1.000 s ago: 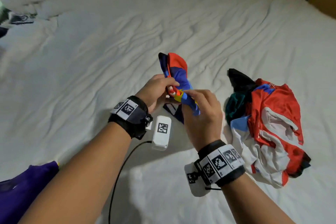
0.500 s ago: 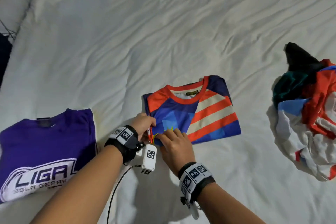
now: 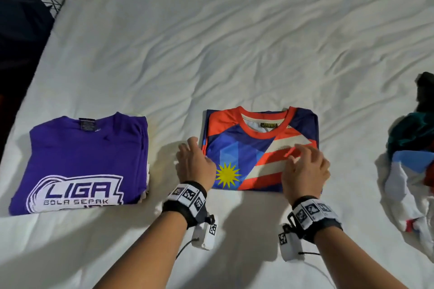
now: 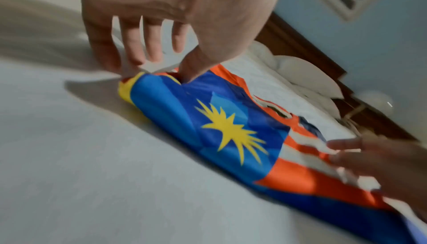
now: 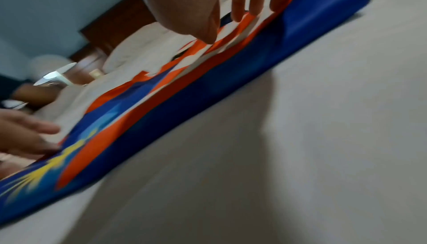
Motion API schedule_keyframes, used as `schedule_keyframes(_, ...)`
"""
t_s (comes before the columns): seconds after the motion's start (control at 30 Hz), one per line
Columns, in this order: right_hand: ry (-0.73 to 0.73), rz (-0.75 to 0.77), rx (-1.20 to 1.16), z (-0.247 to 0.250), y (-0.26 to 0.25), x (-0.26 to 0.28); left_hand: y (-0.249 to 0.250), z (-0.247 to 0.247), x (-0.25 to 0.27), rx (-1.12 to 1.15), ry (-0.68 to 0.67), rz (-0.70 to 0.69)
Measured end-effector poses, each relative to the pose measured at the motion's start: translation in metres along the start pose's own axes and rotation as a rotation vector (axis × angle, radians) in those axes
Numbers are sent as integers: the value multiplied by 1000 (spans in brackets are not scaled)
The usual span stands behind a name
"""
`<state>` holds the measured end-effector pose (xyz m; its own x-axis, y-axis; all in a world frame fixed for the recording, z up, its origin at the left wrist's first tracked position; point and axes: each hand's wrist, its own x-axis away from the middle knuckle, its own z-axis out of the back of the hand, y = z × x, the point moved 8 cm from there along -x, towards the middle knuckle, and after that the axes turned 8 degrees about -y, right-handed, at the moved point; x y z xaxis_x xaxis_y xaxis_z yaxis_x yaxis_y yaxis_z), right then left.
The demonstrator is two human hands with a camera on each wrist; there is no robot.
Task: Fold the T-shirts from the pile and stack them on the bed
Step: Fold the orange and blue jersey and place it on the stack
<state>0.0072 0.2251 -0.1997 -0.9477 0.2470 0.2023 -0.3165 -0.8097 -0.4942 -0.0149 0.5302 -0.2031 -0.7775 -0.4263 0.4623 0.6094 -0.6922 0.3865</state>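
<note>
Folded jersey (image 3: 259,148) flat on the bed (image 3: 211,42), collar toward the far edge, fold line toward the near edge, long axis running left to right. Purple shirt (image 3: 79,166) folded too, well to the left of the jersey, nearer the bed's left edge, a strip of bare sheet between the 2. Loose pile (image 3: 413,164) at the right edge of the head view, unfolded.

Left hand (image 3: 193,164) at the jersey's left edge, just off the cloth on the sheet side. In the left wrist view, thumb (image 4: 194,65) down on the blue corner, 4 fingers (image 4: 129,46) straight and spread over the sheet just beyond; no pinch visible. Right hand (image 3: 305,169) over the striped right half, fingers spread and relaxed, tips (image 5: 256,4) touching or just above the stripes; blurred, so contact not certain. Nothing gripped by either hand.

Judged step: smoothing done or nearly so, lifting next. Stack lies to the left of the jersey, so travel leftward, along the jersey's own long axis. Left hand nearer the purple shirt, already on the leading edge; right hand on the trailing half. Likely need: 1 hand under each short edge, jersey kept level, collar kept toward the far edge to match the purple one. Slippery-looking cloth, so a risk of the fold sliding open if lifted from 1 side only.
</note>
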Motion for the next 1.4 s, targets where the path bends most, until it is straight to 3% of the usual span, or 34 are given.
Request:
schedule_keyframes(0.07, -22, -115, -9, 6, 22, -16, 18, 0, 4, -124, 79, -38)
schedule_keyframes(0.17, -44, -203, -53, 10, 36, -34, 24, -14, -8, -186, 20, 37)
schedule_keyframes(0.43, -107, -140, -220, 11, 53, -41, 16, -5, -31, -138, 10, 13)
schedule_keyframes(0.53, -45, -107, -49, 18, 45, -41, 26, 1, -22, -250, 126, 4)
schedule_keyframes(0.6, 4, 44, 100, 18, 21, -34, 54, -8, -2, -346, 206, -154)
schedule_keyframes(0.7, -171, 419, 335, -21, -18, -12, 87, -63, 29, -521, 58, -512)
schedule_keyframes(0.77, -265, 502, 440, -44, -14, -8, 83, -83, 26, -568, -1, -593)
schedule_keyframes(1.0, -286, 406, 542, -40, 29, -56, 33, -56, -32, -573, 92, -350)
schedule_keyframes(1.1, -260, 268, 494, -24, 36, -64, 31, -42, -31, -519, 162, -268)
schedule_keyframes(1.17, -227, 254, 443, -22, 17, -50, 51, -53, -12, -520, 146, -340)
schedule_keyframes(1.27, -275, 404, 403, -54, -18, -9, 75, -92, 23, -520, 51, -471)
schedule_keyframes(1.4, -291, 322, 399, -69, 0, -2, 54, -97, 18, -500, 83, -355)
